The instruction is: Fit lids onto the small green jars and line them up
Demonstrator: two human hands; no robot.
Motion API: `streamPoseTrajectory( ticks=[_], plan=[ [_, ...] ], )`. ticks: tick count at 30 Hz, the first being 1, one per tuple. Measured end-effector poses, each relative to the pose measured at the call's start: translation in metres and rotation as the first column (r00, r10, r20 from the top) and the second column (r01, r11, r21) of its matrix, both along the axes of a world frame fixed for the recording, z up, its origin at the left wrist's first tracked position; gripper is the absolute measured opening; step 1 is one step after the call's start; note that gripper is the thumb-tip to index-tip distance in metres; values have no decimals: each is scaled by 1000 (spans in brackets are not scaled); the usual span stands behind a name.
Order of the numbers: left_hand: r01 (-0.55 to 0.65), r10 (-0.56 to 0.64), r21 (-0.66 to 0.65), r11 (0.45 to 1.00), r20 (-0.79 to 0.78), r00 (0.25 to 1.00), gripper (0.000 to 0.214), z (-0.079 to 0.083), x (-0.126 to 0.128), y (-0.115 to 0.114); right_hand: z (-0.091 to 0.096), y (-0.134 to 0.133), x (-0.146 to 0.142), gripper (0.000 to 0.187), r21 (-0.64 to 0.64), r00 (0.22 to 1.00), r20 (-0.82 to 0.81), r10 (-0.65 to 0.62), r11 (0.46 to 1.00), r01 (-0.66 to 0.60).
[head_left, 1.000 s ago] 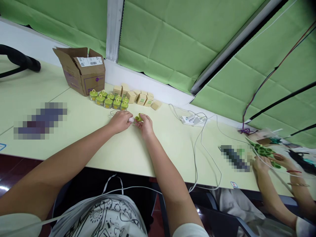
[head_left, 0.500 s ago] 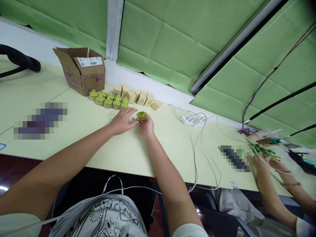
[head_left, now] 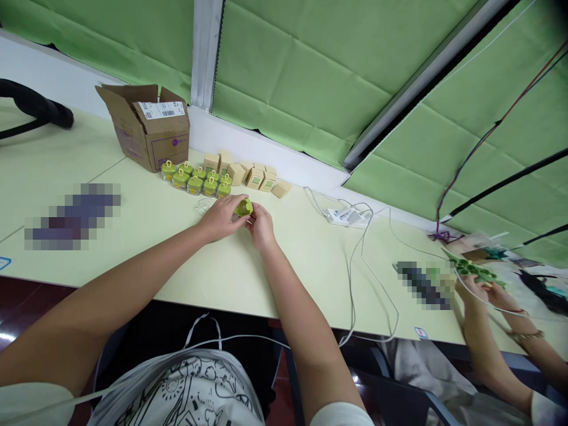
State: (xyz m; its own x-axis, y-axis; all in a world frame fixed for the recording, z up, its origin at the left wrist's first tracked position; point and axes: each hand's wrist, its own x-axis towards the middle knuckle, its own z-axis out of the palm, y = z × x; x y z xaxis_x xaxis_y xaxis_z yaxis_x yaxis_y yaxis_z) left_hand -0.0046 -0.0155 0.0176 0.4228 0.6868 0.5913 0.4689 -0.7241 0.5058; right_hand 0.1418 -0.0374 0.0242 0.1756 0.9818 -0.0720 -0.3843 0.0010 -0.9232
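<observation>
Head view, looking down: the two bare hands meet above the pale table point(head_left: 306, 266), with a small green lid point(head_left: 243, 207) between them. The right hand point(head_left: 262, 229) grips it, thumb and fingers bent inward and pinching its right side. The left hand point(head_left: 219, 219) is cupped on the other side, its fingers arched toward the lid and its thumb reaching across below. Whether it is closed on anything I cannot tell, because its own fingers hide the palm.

Just beyond the left hand stand jars with green lids point(head_left: 194, 184), grouped closely, each with a loop on top. Some clear pieces point(head_left: 204, 205), too faint to make out, lie beside that hand. Small tan boxes point(head_left: 255, 178) stand right of the jars, and a large open carton point(head_left: 151, 130) sits behind them to the left. Well apart, at far right, a co-worker's hands point(head_left: 473, 293) hold a green object point(head_left: 474, 271).
</observation>
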Motion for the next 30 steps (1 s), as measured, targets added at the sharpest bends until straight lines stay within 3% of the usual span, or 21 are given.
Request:
streamPoseTrajectory(
  ticks=[5, 10, 17, 30],
  plan=[
    [6, -6, -14, 1000, -1, 1000, 52, 0, 0, -1, 3, 2, 6, 2, -39, 999, 15, -32, 999, 33],
    [32, -32, -56, 998, 6, 999, 53, 1, -2, 0, 1, 4, 9, 16, -27, 999, -33, 15, 1000, -16],
    [59, -57, -116, 991, 22, 998, 52, 4, -2, -3, -2, 6, 11, 20, 8, 995, -81, 59, 998, -59],
    [62, -58, -170, 983, 25, 998, 53, 3, -1, -3, -8, 10, 15, 26, 63, 997, 5, 74, 995, -74]
  ],
)
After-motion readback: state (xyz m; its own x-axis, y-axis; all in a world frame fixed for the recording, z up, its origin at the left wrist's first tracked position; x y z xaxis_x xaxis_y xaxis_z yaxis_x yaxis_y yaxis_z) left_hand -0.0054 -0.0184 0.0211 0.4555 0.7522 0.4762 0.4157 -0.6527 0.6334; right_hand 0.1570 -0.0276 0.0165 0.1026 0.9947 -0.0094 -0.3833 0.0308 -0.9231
